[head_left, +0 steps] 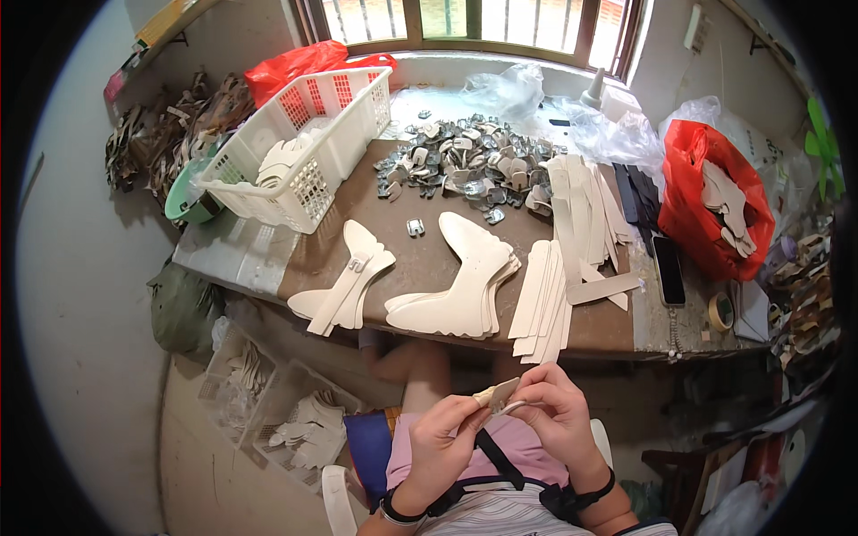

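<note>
Both hands meet at lower centre of the frame, over the lap and below the table [626, 332] edge. Left hand [440, 436]: fingers closed in a pinch on the near end of a small beige cut piece [497, 393]. Right hand [556, 413]: fingers curled shut on the same piece from the other side, with a thin pale metal clip or loop [513, 407] showing just beneath it; whether the clip is already seated on the piece cannot be told. Judged step: fitting the metal part to the piece, mid-assembly. Next move would call for a steady two-hand pinch and square alignment of clip to edge, since both parts are small. Surroundings, left to right: clear bins of pale cut shapes [299, 427] on the floor at lower left; a white slatted basket [299, 147] at upper left holding more pieces, with a green bowl [186, 204] beside it; a fan of boot-shaped beige pieces [344, 281] on the table, one carrying a clip; a single loose clip [415, 229]; a second stack of boot-shaped pieces [465, 286]; a heap of metal clips [465, 165] behind; beige strips [547, 304]; a dark phone [669, 270]; a tape roll [720, 312]; a red bag [706, 201] of pieces at right. Nothing lies between the hands and the stacks; the table edge is the only reach to clear.
</note>
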Demonstrator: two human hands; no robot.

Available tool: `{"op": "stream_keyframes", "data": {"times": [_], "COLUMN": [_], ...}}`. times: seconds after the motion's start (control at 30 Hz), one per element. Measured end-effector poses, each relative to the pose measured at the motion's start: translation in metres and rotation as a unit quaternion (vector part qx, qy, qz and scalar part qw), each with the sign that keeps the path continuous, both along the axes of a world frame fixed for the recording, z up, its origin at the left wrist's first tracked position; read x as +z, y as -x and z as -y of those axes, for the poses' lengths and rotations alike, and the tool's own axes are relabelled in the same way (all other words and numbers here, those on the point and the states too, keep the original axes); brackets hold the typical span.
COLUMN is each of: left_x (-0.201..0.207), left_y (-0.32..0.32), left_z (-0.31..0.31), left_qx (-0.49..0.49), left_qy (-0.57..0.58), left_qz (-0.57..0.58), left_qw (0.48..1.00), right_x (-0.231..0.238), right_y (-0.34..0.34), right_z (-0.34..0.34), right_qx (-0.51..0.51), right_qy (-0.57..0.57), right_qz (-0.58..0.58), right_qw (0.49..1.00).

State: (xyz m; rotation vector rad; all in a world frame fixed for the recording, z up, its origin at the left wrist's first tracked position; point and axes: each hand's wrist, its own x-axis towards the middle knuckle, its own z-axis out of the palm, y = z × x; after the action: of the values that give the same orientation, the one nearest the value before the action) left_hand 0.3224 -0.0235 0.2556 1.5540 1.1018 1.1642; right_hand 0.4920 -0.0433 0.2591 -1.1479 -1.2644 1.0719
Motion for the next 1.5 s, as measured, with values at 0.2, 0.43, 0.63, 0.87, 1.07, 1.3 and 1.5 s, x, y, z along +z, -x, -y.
{"op": "stream_keyframes", "data": {"times": [0.2, 0.43, 0.63, 0.87, 1.07, 1.3, 1.5], "left_x": [0.001, 0.009, -0.008, -0.016, -0.011, 0.02, -0.016], "left_y": [0.003, 0.007, 0.008, 0.004, 0.006, -0.003, 0.013], "left_z": [-0.005, -0.009, -0.01, 0.008, 0.014, 0.016, 0.02], "left_qx": [-0.023, -0.064, -0.063, 0.018, 0.045, 0.005, -0.092], "left_qy": [-0.013, 0.008, 0.045, 0.05, 0.005, 0.235, 0.217], "left_qz": [-0.032, -0.06, -0.016, -0.005, -0.043, 0.392, 0.285], "left_qw": [0.999, 0.996, 0.997, 0.999, 0.998, 0.889, 0.929], "right_x": [-0.004, -0.003, 0.002, -0.011, -0.008, 0.003, 0.02], "right_y": [0.003, 0.004, 0.012, 0.023, 0.029, 0.022, 0.03], "right_z": [-0.001, -0.006, -0.007, 0.004, 0.008, 0.009, 0.017], "right_qx": [-0.014, -0.008, -0.018, -0.008, -0.04, -0.052, -0.137], "right_qy": [0.012, 0.026, 0.041, 0.026, -0.041, -0.145, -0.179], "right_qz": [0.003, 0.018, 0.019, 0.012, 0.081, 0.106, 0.189], "right_qw": [1.0, 0.999, 0.999, 1.0, 0.995, 0.982, 0.956]}}
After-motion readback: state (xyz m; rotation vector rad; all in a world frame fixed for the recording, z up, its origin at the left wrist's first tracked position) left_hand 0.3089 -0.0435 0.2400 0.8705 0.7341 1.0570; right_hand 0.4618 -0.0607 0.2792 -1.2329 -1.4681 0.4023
